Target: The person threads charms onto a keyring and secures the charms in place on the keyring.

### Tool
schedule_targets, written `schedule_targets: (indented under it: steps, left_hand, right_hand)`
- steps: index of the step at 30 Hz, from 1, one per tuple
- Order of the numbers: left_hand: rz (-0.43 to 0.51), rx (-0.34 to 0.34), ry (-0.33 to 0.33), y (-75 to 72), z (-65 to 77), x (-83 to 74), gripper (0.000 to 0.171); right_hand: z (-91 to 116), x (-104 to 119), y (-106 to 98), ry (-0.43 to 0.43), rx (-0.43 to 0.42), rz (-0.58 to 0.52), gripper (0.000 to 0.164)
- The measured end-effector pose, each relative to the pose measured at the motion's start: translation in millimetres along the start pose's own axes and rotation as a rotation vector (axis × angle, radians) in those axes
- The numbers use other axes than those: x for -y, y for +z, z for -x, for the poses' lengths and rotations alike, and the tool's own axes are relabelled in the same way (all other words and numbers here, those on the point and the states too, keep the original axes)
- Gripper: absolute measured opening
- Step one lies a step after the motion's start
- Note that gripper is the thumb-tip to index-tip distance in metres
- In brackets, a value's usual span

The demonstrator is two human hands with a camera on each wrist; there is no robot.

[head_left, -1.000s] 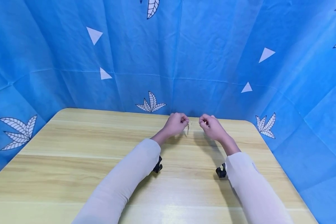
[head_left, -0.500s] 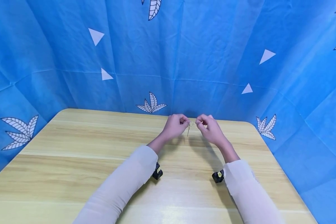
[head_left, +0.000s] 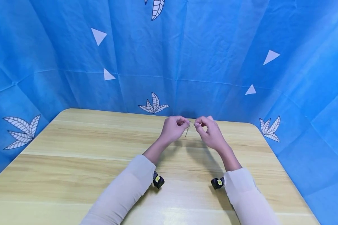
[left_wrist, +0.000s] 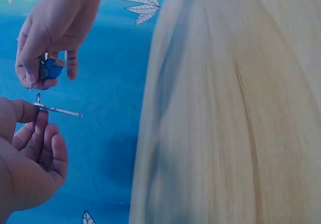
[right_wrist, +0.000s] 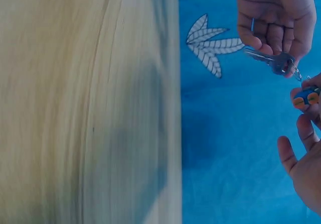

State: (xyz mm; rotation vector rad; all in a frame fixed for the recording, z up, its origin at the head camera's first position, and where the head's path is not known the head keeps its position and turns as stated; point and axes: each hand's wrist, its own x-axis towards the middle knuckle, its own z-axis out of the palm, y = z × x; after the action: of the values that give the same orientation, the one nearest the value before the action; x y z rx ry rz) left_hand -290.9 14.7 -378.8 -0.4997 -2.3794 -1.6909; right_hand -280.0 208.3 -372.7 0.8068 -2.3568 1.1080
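Observation:
My left hand (head_left: 171,130) pinches a metal key (right_wrist: 277,61) between thumb and fingertips, above the far part of the table. A thin split ring (right_wrist: 297,74) hangs through the key's head, reaching toward the other hand. In the left wrist view the key's blade points out sideways. Close by on the right, my right hand (head_left: 211,133) holds a small blue-and-orange charm (left_wrist: 51,68) in its fingers, with a bit of chain (left_wrist: 30,87) at their tips near the ring. Fingers partly cover the charm.
The wooden table (head_left: 87,175) ends at a rounded far edge just beneath the hands. Behind it hangs a blue cloth (head_left: 140,62) with white leaves and triangles. Black wrist cameras (head_left: 158,180) sit under both sleeves.
The right hand has moved left toward the left hand, narrowing the gap at the ring. Both forearms have drawn slightly back toward the body. The key tilts a little more.

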Motion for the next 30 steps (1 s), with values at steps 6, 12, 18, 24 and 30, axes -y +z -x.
schedule_targets:
  steps: [6, 12, 18, 24, 30]
  left_hand:
    - [0.061, -0.021, -0.044, -8.3, 9.5, -8.4, 0.013]
    - [0.135, -0.005, -0.09, -16.1, 17.8, -15.8, 0.014]
    - [0.183, 0.005, -0.122, -21.5, 23.8, -27.7, 0.012]
    - [0.233, 0.034, -0.139, -24.7, 25.9, -38.1, 0.013]
    - [0.188, 0.043, -0.102, -28.0, 27.2, -39.8, 0.014]
  right_hand:
    - [1, 12, 2, -0.045, -0.014, -0.004, 0.012]
    - [1, 22, 5, -0.117, -0.045, -0.009, 0.012]
    - [3, 29, 6, -0.161, -0.075, -0.01, 0.011]
    - [4, 34, 2, -0.174, -0.093, 0.003, 0.009]
    - [3, 38, -1, -0.203, -0.111, 0.003, 0.009]
